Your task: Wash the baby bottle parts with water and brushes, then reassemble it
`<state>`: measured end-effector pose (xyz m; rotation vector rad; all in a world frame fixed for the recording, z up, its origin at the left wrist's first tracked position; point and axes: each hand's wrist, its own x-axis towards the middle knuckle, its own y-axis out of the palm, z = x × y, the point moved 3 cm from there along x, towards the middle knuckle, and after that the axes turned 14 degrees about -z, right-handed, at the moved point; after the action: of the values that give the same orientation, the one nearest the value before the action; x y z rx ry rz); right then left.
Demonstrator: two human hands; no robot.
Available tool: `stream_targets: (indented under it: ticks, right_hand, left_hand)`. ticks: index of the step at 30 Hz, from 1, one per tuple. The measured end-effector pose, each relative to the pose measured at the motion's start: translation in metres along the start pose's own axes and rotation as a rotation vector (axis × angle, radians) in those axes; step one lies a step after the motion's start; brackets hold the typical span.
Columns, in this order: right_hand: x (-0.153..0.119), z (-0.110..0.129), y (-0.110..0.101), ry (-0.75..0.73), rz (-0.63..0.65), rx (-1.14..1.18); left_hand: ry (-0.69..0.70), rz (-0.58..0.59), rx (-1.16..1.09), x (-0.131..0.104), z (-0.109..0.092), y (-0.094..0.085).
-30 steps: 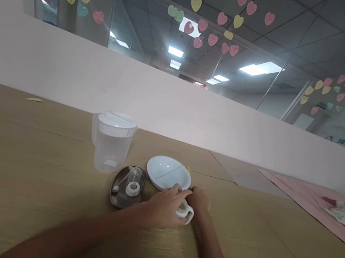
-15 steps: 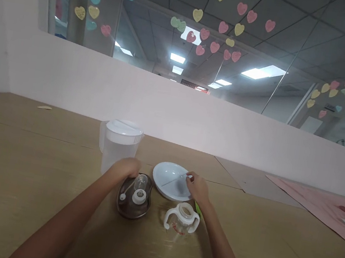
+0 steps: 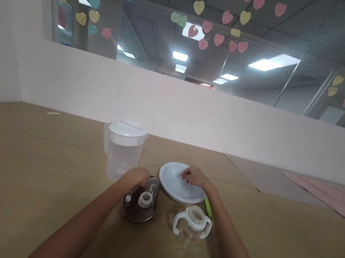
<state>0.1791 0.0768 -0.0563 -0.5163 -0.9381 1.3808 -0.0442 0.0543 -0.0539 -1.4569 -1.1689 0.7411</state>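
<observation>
My left hand (image 3: 137, 179) is curled down at the far left edge of a dark kidney-shaped tray (image 3: 134, 215); its fingertips are hidden. Inside the tray lie a clear bottle cap (image 3: 152, 185), a white collar with a nipple (image 3: 146, 200) and a thin straw with a small round weight (image 3: 128, 198). Above a white plate (image 3: 167, 185), my right hand (image 3: 196, 177) has its fingers pinched together; whatever is between them is too small to make out. Nearer to me, a clear baby bottle (image 3: 193, 224) with two white handles stands without its top.
A lidded clear pitcher (image 3: 124, 154) with liquid stands behind the tray. Something green and long (image 3: 209, 208) lies by the plate's right side, near my right forearm. A pink cloth (image 3: 332, 195) lies at the far right, before the white wall (image 3: 169, 106).
My right hand has moved inward from the plate's right rim to above its middle. The left hand stays at the tray. The whole view has shifted slightly.
</observation>
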Motion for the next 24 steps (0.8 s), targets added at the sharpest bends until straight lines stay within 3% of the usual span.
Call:
stream_targets:
  ticks: [4, 9, 11, 16, 20, 24]
  right_hand:
    - [-0.006, 0.024, -0.033, -0.086, -0.14, 0.08]
    - [-0.026, 0.063, -0.073, -0.201, -0.389, 0.34]
    - [-0.037, 0.075, -0.087, -0.23, -0.445, 0.449]
    - [-0.063, 0.103, -0.115, -0.289, -0.491, 0.694]
    - [-0.075, 0.121, -0.124, -0.358, -0.589, 0.856]
    - [-0.075, 0.129, -0.12, -0.391, -0.617, 0.856]
  left_hand:
    - [0.01, 0.032, 0.124, -0.002, -0.012, -0.013]
    - [0.073, -0.039, 0.162, -0.018, -0.024, -0.052]
    - [0.112, -0.115, 0.141, -0.026, -0.029, -0.072]
    - [0.269, -0.478, -0.029, -0.032, -0.052, -0.112]
    - [0.315, -0.575, -0.266, -0.016, -0.073, -0.114]
    - [0.339, -0.543, -0.502, 0.001, -0.083, -0.096]
